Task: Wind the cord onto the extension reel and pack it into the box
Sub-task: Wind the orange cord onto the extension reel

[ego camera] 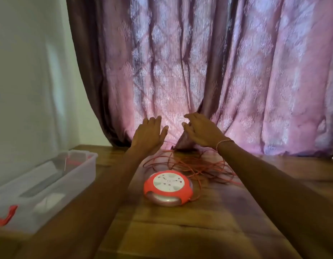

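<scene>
A round red extension reel [168, 187] with a white socket face lies flat on the wooden table [180, 230]. Its thin red cord [195, 165] lies unwound in loose tangled loops behind and to the right of the reel. My left hand [148, 135] hovers above the far end of the cord, fingers spread, holding nothing. A little to the right, my right hand [201, 131] is held out with fingers apart, palm down, close to the curtain and empty. A clear plastic box [49, 184] stands open at the table's left edge.
A pink patterned curtain [218, 71] hangs right behind the table and touches its far edge. The box has red latches [7, 215] and some pale items inside. A pale wall is at the left.
</scene>
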Tool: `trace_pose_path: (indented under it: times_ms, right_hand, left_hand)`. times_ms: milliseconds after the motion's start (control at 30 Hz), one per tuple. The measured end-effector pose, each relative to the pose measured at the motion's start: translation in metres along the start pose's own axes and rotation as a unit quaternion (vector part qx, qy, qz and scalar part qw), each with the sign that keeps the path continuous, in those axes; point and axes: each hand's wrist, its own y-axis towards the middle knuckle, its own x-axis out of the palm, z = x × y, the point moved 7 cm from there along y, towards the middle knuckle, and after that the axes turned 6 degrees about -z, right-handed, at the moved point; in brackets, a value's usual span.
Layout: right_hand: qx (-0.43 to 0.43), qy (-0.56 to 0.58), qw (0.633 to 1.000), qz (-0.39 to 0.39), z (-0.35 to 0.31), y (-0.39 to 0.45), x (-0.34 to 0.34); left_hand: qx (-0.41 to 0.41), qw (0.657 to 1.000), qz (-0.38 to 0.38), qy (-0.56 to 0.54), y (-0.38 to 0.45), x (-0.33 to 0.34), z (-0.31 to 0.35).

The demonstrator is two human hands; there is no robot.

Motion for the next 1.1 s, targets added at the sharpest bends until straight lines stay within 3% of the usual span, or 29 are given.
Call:
trace_pose_path:
  times_ms: [167,233,367,500,600,800,967,1100]
  right_hand:
    - [0.013,0.039,0.993,-0.114,-0.003,-0.013,0.047]
    - [0.011,0.049,0.989,-0.141,-0.003,-0.020,0.062]
    - [0.040,0.036,0.979,-0.198,0.002,-0.034,0.086]
    - [0.086,0.069,0.946,-0.305,0.005,-0.050,0.109]
    - [0.153,0.199,0.887,-0.387,0.004,-0.067,0.131]
    - [0.210,0.359,0.823,-0.386,0.013,-0.081,0.140]
    - [0.216,0.468,0.780,-0.354,0.023,-0.074,0.131]
    - [0.194,0.516,0.774,-0.311,0.034,-0.062,0.115]
  left_hand:
    - [-0.063,0.993,-0.095,-0.022,-0.036,0.035,-0.028]
    - [-0.080,0.982,-0.167,-0.033,-0.047,0.047,-0.033]
    - [-0.117,0.924,-0.357,-0.065,-0.076,0.074,-0.033]
    - [-0.186,0.875,-0.427,-0.132,-0.100,0.085,-0.028]
    - [-0.211,0.863,-0.435,-0.145,-0.107,0.089,-0.026]
    - [-0.178,0.880,-0.411,-0.157,-0.104,0.093,-0.030]
    - [-0.112,0.924,-0.302,-0.209,-0.074,0.077,-0.037]
    - [-0.114,0.949,-0.194,-0.219,-0.041,0.055,-0.043]
